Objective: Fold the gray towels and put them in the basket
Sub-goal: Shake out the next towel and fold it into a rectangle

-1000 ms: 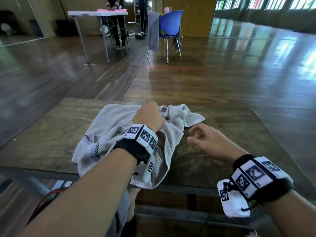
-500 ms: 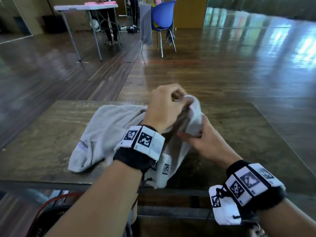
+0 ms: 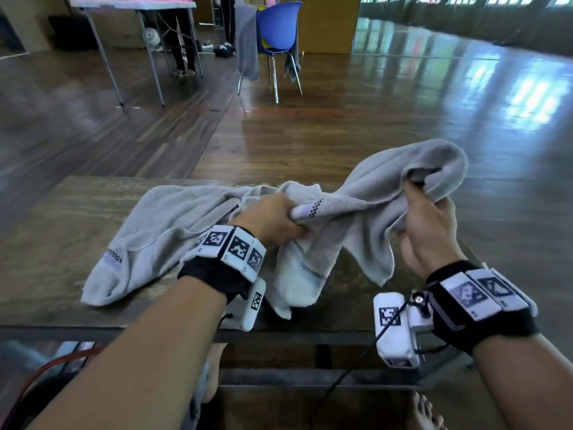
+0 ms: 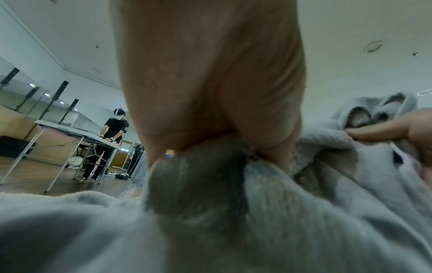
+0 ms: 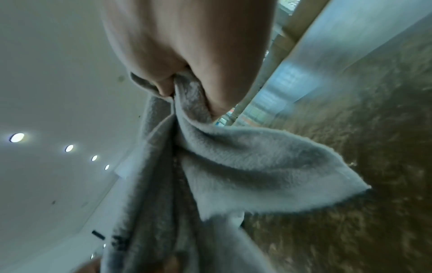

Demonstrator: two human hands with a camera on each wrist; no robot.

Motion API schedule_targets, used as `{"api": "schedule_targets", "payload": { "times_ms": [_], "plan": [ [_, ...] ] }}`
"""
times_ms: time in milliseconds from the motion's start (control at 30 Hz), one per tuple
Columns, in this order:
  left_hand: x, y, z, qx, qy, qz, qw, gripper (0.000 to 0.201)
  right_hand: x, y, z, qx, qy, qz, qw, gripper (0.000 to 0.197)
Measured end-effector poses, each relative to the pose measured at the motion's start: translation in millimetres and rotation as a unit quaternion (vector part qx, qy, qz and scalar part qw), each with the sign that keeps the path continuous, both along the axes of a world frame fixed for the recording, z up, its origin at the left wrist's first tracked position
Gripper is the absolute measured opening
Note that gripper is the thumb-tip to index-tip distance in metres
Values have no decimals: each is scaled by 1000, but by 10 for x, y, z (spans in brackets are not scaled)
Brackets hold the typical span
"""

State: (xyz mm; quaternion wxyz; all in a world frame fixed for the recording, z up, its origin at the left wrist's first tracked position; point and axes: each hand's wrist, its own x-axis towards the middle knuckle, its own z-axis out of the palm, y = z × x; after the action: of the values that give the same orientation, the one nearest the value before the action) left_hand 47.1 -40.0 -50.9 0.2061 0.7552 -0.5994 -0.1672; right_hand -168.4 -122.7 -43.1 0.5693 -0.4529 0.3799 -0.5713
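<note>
A gray towel (image 3: 173, 225) with a checkered band lies crumpled on the wooden table (image 3: 46, 243), its left part flat and its right part lifted. My left hand (image 3: 279, 221) grips a bunched edge near the towel's middle, low over the table. My right hand (image 3: 428, 218) holds another bunch of the same towel (image 5: 245, 162) up in the air to the right, the cloth looping over its fingers. The left wrist view shows the towel (image 4: 304, 221) squeezed in the left hand (image 4: 210, 92). A dark basket rim with a red edge (image 3: 46, 367) peeks out under the table at bottom left.
Beyond the table lies open wooden floor. A blue chair (image 3: 279, 29) draped with gray cloth stands at the back, beside a white folding table (image 3: 133, 4) where another person (image 4: 112, 140) works. My bare feet show under the table.
My right hand took hold of the towel beside the left and has pulled its end up and out to the right. The left hand dropped lower, still gripping the cloth.
</note>
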Motion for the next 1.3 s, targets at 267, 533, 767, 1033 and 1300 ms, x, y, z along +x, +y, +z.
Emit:
{"api": "schedule_targets", "payload": {
  "times_ms": [267,533,767,1033,1300],
  "plan": [
    [-234,-130,43,-160,63,114,978,21,-361,-23,-200,11,462,-36,886,93],
    [-802,-283,-149,-44,129,-98,986,48,-429,191,-392,-186,541,117,812,15],
    [-728,-404,-92,-36,32,-28,998,12,-749,41,-276,-148,539,-22,829,3],
    [-1182,-442,5,-199,145,-116,962,9,-767,123,-192,-222,501,105,830,80],
    [-1109,-499,-56,-130,94,-163,974,17,-840,-25,-185,-281,532,-18,799,4]
  ]
}}
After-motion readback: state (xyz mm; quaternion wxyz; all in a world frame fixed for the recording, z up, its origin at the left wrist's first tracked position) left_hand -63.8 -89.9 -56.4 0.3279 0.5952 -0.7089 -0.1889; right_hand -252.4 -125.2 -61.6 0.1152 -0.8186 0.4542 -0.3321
